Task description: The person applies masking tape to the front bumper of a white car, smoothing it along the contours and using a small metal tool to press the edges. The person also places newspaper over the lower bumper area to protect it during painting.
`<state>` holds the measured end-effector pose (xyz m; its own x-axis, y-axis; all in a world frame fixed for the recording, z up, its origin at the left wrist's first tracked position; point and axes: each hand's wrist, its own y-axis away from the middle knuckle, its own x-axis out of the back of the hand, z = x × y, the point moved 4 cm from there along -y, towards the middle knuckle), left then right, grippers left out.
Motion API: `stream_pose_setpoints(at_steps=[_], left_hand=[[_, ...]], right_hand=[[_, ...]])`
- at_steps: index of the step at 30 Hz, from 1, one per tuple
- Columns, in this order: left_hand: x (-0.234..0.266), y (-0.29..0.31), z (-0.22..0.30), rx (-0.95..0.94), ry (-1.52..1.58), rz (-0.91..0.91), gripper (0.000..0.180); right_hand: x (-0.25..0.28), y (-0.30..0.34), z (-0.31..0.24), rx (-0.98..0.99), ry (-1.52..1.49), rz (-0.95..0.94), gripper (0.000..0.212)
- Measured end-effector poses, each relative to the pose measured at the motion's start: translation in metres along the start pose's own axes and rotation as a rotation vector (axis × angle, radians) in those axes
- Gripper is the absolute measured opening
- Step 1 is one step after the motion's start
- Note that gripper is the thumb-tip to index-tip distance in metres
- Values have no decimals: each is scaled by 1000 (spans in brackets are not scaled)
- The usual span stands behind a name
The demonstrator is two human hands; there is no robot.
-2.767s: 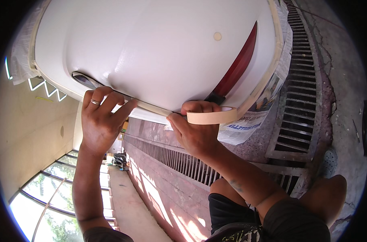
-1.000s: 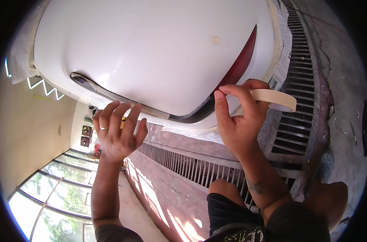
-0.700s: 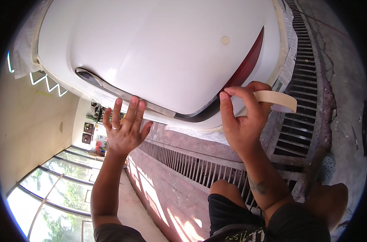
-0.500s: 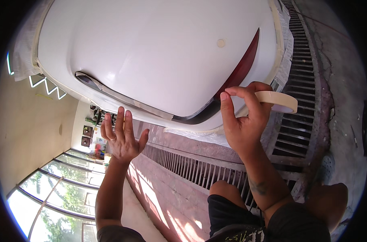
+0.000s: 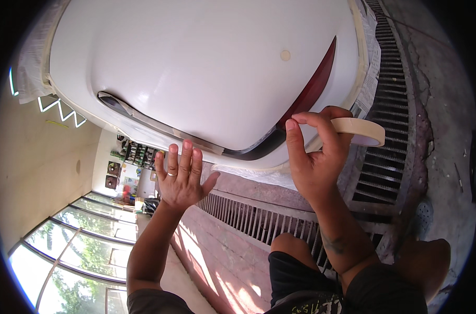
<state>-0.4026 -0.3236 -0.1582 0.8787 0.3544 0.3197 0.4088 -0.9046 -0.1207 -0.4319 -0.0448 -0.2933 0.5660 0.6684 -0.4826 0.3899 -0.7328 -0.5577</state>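
A large white car body panel (image 5: 196,63) fills the upper middle. Along its lower edge runs a long curved strip of trim, with a red lens (image 5: 315,78) at the right and a glossy black section (image 5: 261,149) below it. Pale masking tape (image 5: 167,132) lies along the trim's left part. My left hand (image 5: 181,180) is open, its fingers stretched up with the tips at the taped edge. My right hand (image 5: 319,154) carries a roll of masking tape (image 5: 364,131) behind its fingers. Its thumb and forefinger come together beside the black section; whether they pinch a tape end is unclear.
Newspaper (image 5: 373,78) and tape border the panel's right side, and clear plastic (image 5: 256,175) hangs below it. Metal floor grates (image 5: 390,112) run along the right and underneath. Tall windows (image 5: 78,246) stand at lower left, with shelves of small items (image 5: 138,157) beyond.
My left hand has moved to the right along the trim's lower edge, its fingers still spread. My right hand and the tape roll have barely moved.
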Motion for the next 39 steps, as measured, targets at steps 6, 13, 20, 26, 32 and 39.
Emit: stream_pose_setpoints(at_steps=[6, 13, 20, 26, 32, 39], left_hand=[[-17, 6, 14, 211, 126, -142, 100], [12, 18, 13, 117, 21, -116, 89], [-25, 4, 28, 329, 114, -101, 110], [-35, 22, 57, 222, 36, -141, 92], [30, 5, -31, 175, -65, 35, 50], [55, -62, -52, 130, 75, -58, 39]], right_hand=[[-3, -2, -3, -16, -35, -14, 15], [-2, -8, -5, 0, -18, -5, 13], [-8, 2, -5, -54, -51, -39, 12], [-7, 3, -9, -81, -53, -32, 12], [-5, 0, -8, -48, -48, -38, 12], [-9, 3, -2, -96, -85, -45, 11]])
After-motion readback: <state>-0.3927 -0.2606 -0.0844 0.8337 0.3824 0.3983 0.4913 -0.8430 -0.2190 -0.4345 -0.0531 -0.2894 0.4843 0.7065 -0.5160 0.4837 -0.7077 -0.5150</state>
